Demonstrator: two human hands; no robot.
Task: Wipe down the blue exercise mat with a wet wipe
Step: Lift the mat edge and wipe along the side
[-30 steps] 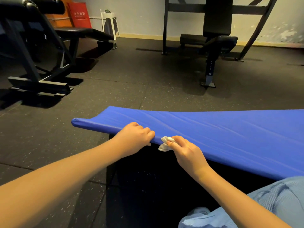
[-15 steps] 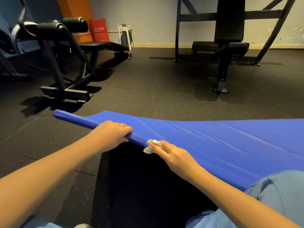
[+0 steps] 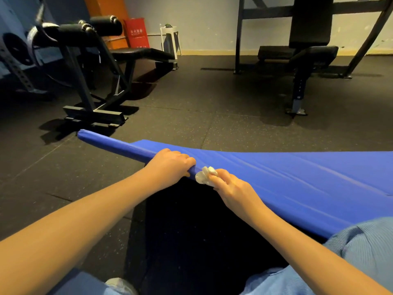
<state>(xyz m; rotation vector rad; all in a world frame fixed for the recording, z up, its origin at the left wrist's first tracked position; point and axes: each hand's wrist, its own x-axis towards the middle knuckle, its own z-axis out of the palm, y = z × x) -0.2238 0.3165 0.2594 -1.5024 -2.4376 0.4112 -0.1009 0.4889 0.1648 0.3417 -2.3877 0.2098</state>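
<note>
While the left hand [image 3: 170,165] curls round the raised edge of the blue exercise mat [image 3: 297,184], the right hand [image 3: 231,188] pinches a crumpled white wet wipe [image 3: 205,175] just beside those fingers. Likely risks: loosened grip drops edge; wipe slips.

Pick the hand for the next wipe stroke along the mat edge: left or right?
Right. The right hand pinches the wet wipe against the lifted near edge of the blue mat. The left hand grips that edge just beside it, steadying it, and holds no wipe.
</note>
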